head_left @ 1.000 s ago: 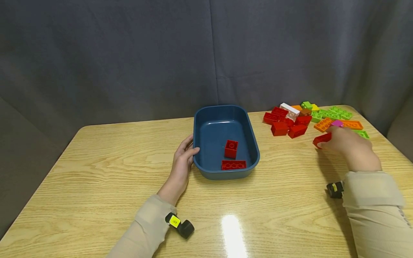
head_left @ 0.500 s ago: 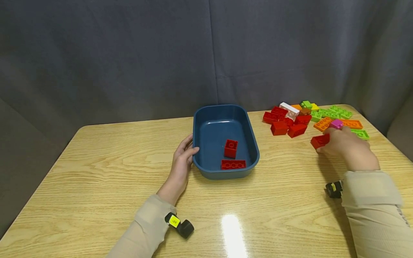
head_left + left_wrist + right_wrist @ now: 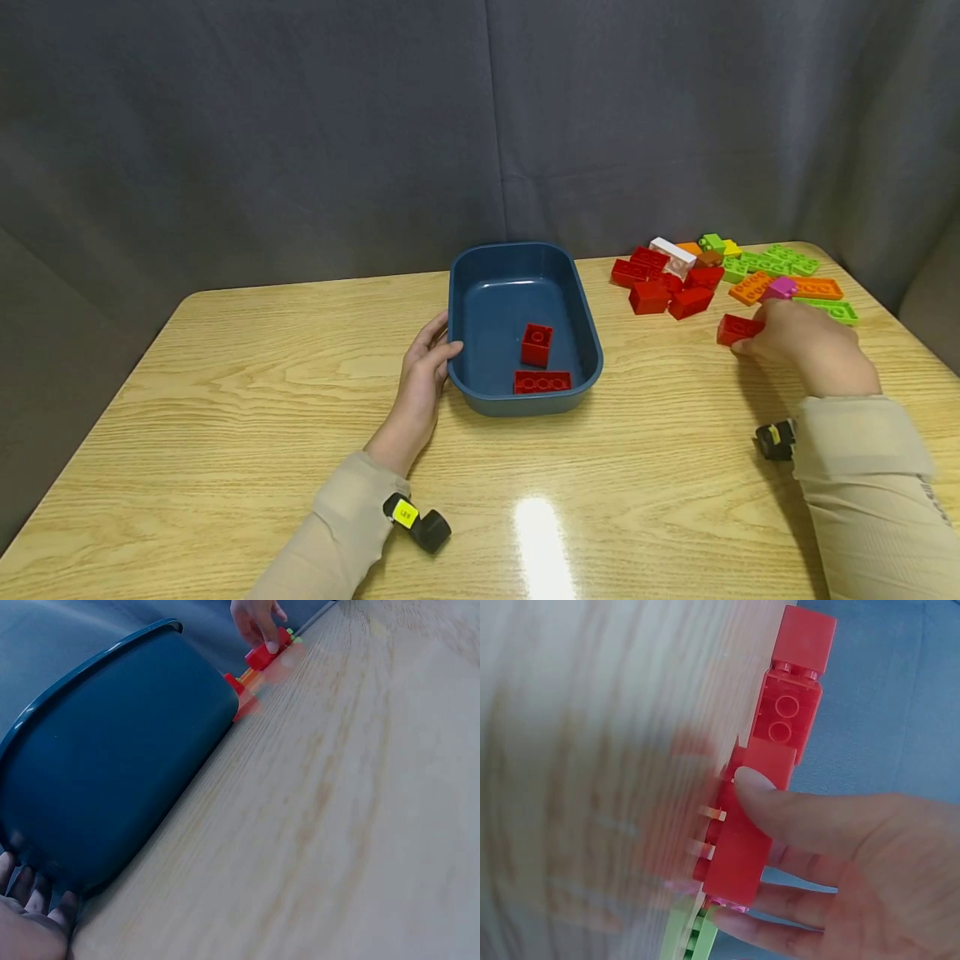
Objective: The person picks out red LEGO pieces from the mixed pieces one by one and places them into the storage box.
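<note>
My left hand (image 3: 423, 371) grips the left wall of a dark blue plastic tub (image 3: 510, 406), thumb over the rim and fingers along the outside. Inside the tub, near its front, lie a shorter red toy brick (image 3: 536, 346) and a longer red brick (image 3: 542, 382), both hollow side up. At the right of the table my right hand (image 3: 813, 346) pinches another red brick (image 3: 737, 330). The right wrist view shows the thumb on one long side of this red brick (image 3: 742, 847), its studs facing the tabletop, fingers behind it.
A cluster of red bricks (image 3: 649, 297) lies left of my right hand, with a white brick (image 3: 672, 250) behind. Orange plates (image 3: 817, 289), a magenta brick (image 3: 781, 288) and light green bricks (image 3: 793, 261) sit beyond the hand. A grey curtain (image 3: 360, 142) hangs behind the table (image 3: 247, 400).
My right hand has shifted slightly left, and the red brick in it has turned a little so more of its hollow side shows. The left hand and tub stay put.
</note>
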Motion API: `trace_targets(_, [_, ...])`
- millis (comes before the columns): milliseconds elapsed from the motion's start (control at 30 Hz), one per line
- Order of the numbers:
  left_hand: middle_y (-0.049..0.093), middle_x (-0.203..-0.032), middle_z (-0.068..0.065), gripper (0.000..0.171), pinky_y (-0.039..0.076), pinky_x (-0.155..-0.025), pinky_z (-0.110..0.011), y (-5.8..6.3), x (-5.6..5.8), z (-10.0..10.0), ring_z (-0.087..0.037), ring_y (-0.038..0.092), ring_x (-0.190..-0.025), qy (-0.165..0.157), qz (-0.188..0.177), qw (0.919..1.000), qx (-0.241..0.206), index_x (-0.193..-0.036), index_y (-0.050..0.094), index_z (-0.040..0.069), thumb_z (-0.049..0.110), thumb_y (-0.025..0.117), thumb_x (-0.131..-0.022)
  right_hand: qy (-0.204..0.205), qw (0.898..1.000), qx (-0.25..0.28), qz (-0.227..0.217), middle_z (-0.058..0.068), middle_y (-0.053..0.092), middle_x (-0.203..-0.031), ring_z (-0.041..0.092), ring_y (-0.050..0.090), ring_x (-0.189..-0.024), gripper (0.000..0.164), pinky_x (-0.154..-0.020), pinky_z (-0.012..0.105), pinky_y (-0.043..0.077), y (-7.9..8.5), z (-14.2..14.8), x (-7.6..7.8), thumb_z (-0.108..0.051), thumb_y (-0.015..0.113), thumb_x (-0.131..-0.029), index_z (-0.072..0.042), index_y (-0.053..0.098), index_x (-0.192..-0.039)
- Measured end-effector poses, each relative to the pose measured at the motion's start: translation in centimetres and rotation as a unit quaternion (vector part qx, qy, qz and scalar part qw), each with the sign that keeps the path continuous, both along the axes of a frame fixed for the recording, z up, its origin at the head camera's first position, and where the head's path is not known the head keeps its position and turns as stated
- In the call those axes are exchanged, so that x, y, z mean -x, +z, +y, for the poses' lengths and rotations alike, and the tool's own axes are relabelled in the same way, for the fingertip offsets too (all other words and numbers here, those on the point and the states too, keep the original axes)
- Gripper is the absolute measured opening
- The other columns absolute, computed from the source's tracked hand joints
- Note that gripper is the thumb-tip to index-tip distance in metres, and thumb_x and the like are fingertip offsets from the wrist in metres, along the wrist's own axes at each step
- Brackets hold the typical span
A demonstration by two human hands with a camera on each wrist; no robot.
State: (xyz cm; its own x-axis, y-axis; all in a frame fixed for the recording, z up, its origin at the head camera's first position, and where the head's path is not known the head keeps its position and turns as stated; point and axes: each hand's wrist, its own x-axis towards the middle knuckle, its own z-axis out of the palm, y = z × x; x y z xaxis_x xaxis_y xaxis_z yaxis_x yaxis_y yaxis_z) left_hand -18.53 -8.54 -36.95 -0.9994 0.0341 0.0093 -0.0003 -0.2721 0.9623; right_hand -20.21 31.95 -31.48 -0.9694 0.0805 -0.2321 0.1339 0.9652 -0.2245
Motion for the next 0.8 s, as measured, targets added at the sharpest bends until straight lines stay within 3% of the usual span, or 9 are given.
trace_targets(433, [0.04, -0.147, -0.019, 0.058, 0.029, -0.115, -0.045, 0.0, 0.0, 0.0, -0.028, 0.041, -0.131, 0.0, 0.001, 1.0, 0.003, -0.142, 0.036, 0.005, 0.006, 0.048, -0.086, -0.016, 1.0, -0.002, 0.019, 0.034, 0.057, -0.106, 0.047, 0.049, -0.088, 0.074, -0.063, 0.055, 0.042, 0.3, -0.2, 0.2, -0.05, 0.065, -0.077, 0.01, 0.05, -0.117])
trace_targets(633, [0.039, -0.148, -0.018, 0.058, 0.029, -0.115, -0.045, 0.1, 0.0, 0.0, -0.028, 0.041, -0.131, 0.001, -0.003, 1.0, 0.005, -0.142, 0.036, 0.006, 0.007, 0.049, -0.086, -0.029, 0.998, -0.01, 0.047, 0.033, 0.061, -0.103, 0.045, 0.053, -0.084, 0.068, -0.06, 0.051, 0.041, 0.9, -1.1, 0.0, -0.05, 0.061, -0.08, 0.008, 0.054, -0.115])
trace_targets(800, [0.039, -0.148, -0.017, 0.057, 0.029, -0.115, -0.046, 0.1, 0.0, 0.0, -0.028, 0.041, -0.131, 0.0, -0.004, 1.0, 0.007, -0.143, 0.036, 0.005, 0.007, 0.048, -0.086, -0.025, 0.996, -0.007, 0.087, 0.03, 0.064, -0.095, 0.043, 0.054, -0.079, 0.061, -0.056, 0.05, 0.041, 1.2, -2.0, -0.1, -0.051, 0.061, -0.079, 0.005, 0.061, -0.104])
